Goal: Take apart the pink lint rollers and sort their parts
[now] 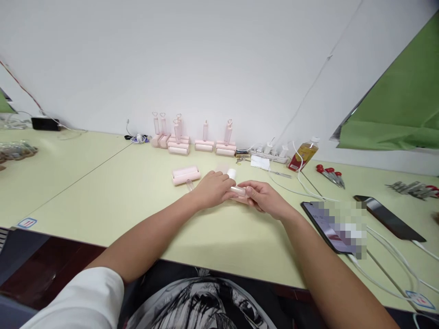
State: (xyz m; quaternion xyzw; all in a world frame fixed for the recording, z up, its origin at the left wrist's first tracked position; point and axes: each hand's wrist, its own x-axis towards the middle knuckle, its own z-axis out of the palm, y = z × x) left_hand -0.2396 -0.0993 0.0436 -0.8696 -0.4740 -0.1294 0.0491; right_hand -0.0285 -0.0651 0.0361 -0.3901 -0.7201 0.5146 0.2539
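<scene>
My left hand (213, 188) and my right hand (266, 197) meet over the table, their fingers closed around a pink lint roller with a clear part (239, 190). Much of it is hidden by the fingers. Just beyond the left fingertips shows a white cylinder (232, 173); whether it belongs to the held piece I cannot tell. A second pink lint roller (185, 175) lies left of my left hand, its clear handle (190, 185) pointing toward me.
Several pink lint rollers (205, 145) stand along the wall, handles up. A power strip (279, 157), scissors (281, 174) and a drink bottle (303, 154) are at the back right. Cables, a phone (329, 228), a second phone (389, 217) and red-handled tools (331, 174) lie at right.
</scene>
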